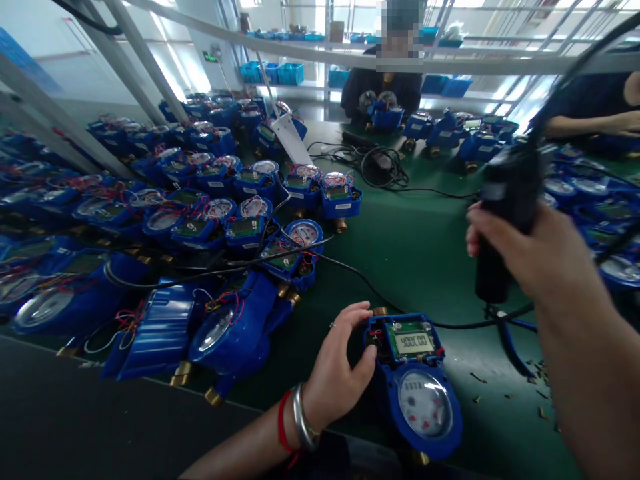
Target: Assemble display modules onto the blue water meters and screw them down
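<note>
In the head view a blue water meter [453, 407] lies at the near edge of the green table, with its round dial toward me and its electronics box uncovered. A lit display [415, 343] on a green circuit board shows digits. My left hand [337, 373] is at the box's left side, thumb on the near corner and fingers on the far one, steadying it. Raised to the right of the meter, my right hand [520, 247] is wrapped round a black electric screwdriver [493, 267], which points down. Its tip is above the table, apart from the meter.
Many blue meters with loose wires [295, 253] crowd the left side, and more stand right [620, 267]. Black cables [383, 167] cross the green table [400, 233]. Small brass-coloured screws [543, 393] lie at right. A person [355, 93] sits opposite; another person's arm [590, 125] is far right.
</note>
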Motion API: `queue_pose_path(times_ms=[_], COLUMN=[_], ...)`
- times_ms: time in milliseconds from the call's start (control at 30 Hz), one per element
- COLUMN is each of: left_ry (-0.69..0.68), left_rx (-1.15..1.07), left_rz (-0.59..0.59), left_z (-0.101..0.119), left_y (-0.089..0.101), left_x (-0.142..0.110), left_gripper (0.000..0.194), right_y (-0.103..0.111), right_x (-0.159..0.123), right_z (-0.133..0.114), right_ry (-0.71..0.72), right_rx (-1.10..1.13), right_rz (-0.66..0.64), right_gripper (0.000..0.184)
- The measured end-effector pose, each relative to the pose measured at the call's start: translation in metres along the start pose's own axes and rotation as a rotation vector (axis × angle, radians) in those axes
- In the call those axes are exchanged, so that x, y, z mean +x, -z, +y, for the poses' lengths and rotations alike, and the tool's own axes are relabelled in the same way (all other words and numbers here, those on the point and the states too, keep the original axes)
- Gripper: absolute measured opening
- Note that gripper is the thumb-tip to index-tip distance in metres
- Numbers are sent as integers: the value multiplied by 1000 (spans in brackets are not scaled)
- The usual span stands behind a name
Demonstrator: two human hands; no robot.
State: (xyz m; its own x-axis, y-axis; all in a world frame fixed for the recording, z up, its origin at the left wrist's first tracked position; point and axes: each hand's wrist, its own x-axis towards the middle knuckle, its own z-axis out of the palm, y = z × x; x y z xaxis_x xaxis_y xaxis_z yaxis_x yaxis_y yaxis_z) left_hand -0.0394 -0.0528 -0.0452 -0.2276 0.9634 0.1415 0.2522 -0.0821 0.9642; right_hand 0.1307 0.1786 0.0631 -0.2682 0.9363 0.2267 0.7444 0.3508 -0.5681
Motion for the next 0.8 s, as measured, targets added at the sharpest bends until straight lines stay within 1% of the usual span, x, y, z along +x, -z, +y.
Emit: queue_pose_path(times_ms=[33,67,133,200,233,300,333,400,467,500,533,567,600,667,733,800], left_ry=[10,15,25,40,45,43,36,16,-9,-22,-36,-48,-56,-71,-85,-100], left_rx=[-19,-31,-32,-1,23,77,105,167,231,261,287,309,328,351,352,337], left_rz=[-1,0,-4,-28,-45,-78,-91,-114,-125,-128,-129,-127,-124,-113,-103,-97], left_z=[-1,0,2,7,10,15,18,23,26,27,28,28,29,30,31,33], left_y=[-1,-1,-1,2,4,8,10,13,13,13,12,11,10,7,4,2], left_x=[-1,-1,0,3,5,10,13,18,22,23,24,25,25,25,25,24], left_gripper=[43,42,38,31,27,20,18,13,9,7,6,7,8,10,11,12], right_y=[-11,-23,-48,-70,-78,-89,-91,-88,-79,-73,-68,-63,-60,-57,-58,-61], right_x=[-2,-3,-3,-2,-2,-3,-4,-11,-25,-37,-50,-65,-81,-111,-131,-139], right_z=[8,17,41,67,79,94,97,92,77,66,54,43,32,16,9,8], right_ry=[-20,-38,-29,-29,2,46,64,92,137,157,171,160,113,33,-20,-72], right_rx=[-78,-218,-437,-476,-507,-519,-518,-509,-463,-416,-288,-126,23,250,376,463], right_rz=[-13,-67,-186,-209,-228,-232,-227,-207,-186,-184,-174,-196,-235,-345,-425,-463], right_gripper=[57,56,56,52,50,48,49,53,52,48,44,43,43,46,47,45])
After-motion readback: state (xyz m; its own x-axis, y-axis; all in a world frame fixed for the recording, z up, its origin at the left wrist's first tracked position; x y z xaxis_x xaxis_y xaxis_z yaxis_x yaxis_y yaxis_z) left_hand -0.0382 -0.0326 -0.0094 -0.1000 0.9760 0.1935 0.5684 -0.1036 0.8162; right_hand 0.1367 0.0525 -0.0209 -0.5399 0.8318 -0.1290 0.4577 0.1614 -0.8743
